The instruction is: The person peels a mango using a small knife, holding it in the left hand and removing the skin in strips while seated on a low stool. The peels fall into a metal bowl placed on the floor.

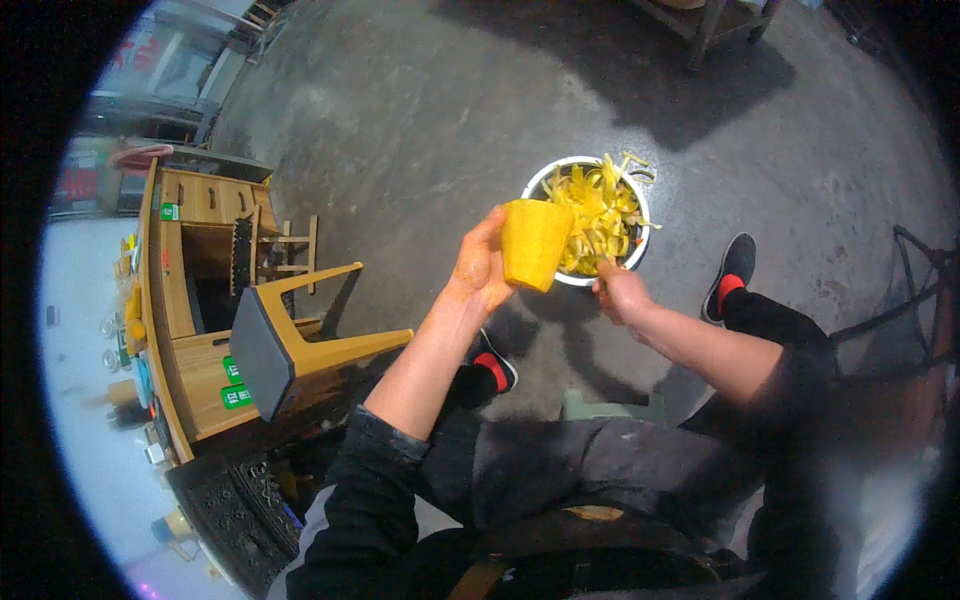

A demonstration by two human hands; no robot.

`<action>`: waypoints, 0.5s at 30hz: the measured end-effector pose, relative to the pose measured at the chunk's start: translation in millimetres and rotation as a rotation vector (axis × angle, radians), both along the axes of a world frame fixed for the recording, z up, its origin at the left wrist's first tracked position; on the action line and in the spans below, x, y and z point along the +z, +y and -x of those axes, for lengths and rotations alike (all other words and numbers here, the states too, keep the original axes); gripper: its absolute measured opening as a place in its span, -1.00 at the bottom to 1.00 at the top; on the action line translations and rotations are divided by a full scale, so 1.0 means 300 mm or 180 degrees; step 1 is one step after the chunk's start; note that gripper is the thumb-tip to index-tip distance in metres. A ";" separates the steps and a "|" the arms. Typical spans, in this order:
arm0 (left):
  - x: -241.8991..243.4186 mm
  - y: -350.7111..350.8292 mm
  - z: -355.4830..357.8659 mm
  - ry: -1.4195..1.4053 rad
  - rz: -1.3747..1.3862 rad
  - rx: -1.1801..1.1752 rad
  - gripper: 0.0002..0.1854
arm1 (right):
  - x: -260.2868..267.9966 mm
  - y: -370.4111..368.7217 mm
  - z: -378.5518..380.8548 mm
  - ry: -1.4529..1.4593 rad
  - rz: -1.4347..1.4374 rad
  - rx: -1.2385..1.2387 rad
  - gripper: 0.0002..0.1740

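Observation:
My left hand holds a thick yellow peeled piece, perhaps pumpkin or squash, with its palm and fingers behind and beside it. The piece is wider at its upper end. Just right of it, my right hand is closed at the lower rim of a round white-edged bin. A small part of something shows at its fingertips, but what it grips is largely hidden. Long yellow peelings fill the bin, and a few strips hang over its rim.
A grey-topped stool with yellow legs stands at the left, before a wooden desk. A low pale green stool is close to my lap. My shoes rest on the concrete floor. A table leg shows at the top right.

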State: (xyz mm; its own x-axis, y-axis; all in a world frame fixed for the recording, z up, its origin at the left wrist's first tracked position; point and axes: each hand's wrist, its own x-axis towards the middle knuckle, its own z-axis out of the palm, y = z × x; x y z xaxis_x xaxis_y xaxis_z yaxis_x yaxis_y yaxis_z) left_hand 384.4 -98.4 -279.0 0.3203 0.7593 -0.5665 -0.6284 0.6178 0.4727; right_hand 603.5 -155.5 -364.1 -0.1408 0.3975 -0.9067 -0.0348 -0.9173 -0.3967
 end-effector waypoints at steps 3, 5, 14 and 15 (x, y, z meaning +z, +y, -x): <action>-0.001 0.007 0.003 -0.0023 -0.0051 -0.0029 -0.51 | -0.022 -0.048 0.001 0.0166 0.0618 0.0015 -0.51; -0.007 0.004 0.007 -0.0032 -0.0010 -0.0043 -0.52 | -0.022 -0.066 0.013 0.0123 0.0682 -0.0025 -0.52; -0.024 -0.002 -0.003 0.0195 0.0279 0.0213 -0.55 | 0.032 -0.132 0.049 0.0199 0.0520 -0.0555 -0.57; -0.027 -0.002 -0.005 0.0233 0.0367 0.0234 -0.55 | 0.038 -0.138 0.052 0.0086 0.0500 -0.0602 -0.57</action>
State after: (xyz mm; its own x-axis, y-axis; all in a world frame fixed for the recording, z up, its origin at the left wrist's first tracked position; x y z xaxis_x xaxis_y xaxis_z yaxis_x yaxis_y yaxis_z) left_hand 386.0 -99.0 -287.0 0.2209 0.7078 -0.6710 -0.6404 0.6242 0.4475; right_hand 587.9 -196.9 -352.8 -0.1022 0.2736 -0.9564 -0.2205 -0.9438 -0.2464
